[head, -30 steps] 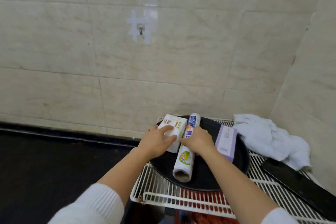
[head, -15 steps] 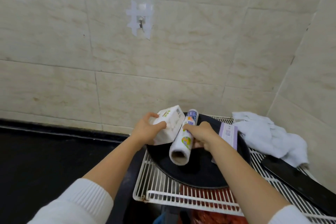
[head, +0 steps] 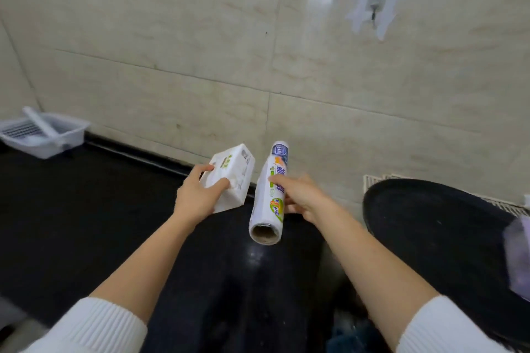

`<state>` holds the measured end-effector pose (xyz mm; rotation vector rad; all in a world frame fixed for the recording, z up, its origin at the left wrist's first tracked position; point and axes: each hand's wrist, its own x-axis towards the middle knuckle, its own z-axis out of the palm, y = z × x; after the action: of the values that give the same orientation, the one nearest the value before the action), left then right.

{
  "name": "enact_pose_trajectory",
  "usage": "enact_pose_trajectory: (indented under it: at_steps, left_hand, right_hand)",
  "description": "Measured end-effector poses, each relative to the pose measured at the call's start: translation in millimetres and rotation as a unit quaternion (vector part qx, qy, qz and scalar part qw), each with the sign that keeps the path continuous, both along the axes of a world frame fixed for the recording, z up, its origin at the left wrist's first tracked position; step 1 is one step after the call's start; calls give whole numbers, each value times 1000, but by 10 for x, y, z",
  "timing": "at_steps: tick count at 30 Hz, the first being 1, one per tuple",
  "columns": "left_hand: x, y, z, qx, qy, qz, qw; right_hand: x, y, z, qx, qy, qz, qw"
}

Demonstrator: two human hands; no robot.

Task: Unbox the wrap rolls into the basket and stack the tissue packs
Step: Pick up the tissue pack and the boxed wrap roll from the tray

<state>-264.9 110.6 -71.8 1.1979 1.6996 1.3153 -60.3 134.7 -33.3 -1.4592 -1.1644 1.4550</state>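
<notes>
My left hand [head: 198, 198] grips a white tissue pack [head: 233, 175] with green print, held in the air above the black counter [head: 71, 218]. A white wrap roll [head: 271, 195] with blue and green labels is held by my right hand [head: 301, 196], its open cardboard end facing me. Pack and roll hang side by side, a little apart, near the tiled wall. A white plastic basket [head: 46, 135] with a slotted bottom stands far left on the counter against the wall. A blurred purple box [head: 519, 261] shows at the right edge.
A round black tray [head: 430, 226] lies at the right on a white wire rack [head: 372, 179]. A taped hook [head: 372, 10] sits high on the tiled wall. My white sleeves fill the bottom corners.
Both hands lifted the tissue pack and the wrap roll off the black tray and carried them left over the counter. The view swung left, bringing the white basket into sight.
</notes>
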Motion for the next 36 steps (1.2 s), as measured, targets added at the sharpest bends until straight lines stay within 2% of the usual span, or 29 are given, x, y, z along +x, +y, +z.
enact_pose_trajectory:
  at_steps: [8,12,16,22,26,30,36]
  left_hand:
    - [-1640,-156,-1198,-132,128,55,981]
    - [-2009,-277,-1664,-168,153,38,973]
    - [-2169,-399,-1953,-168,168,11,971]
    - [-2139,-467,-2055,-139,187,-20,972]
    - [-2144,-465,-2030,-152,209,-33,965]
    - [-2121,-336,-1903,-117,297,-20,947]
    - [-1682,71,-1461,-42,292,-90,951]
  right_hand:
    - [-1551,16,-1340,-115,-21,-30,993]
    - [-1999,-174,-1902,-131,-98,-40,986]
    - [-2250,-355,-2210,-111,-210,-8,971]
    - [-2421,-366,-2286,-98,-329,33,939]
    - [-2457,-346,-2280,-127,-333,37,933]
    - [-2329,-283,-2188,-120,-309,41,943]
    - [-1773,-140,-1693,-49,-304,-14,951]
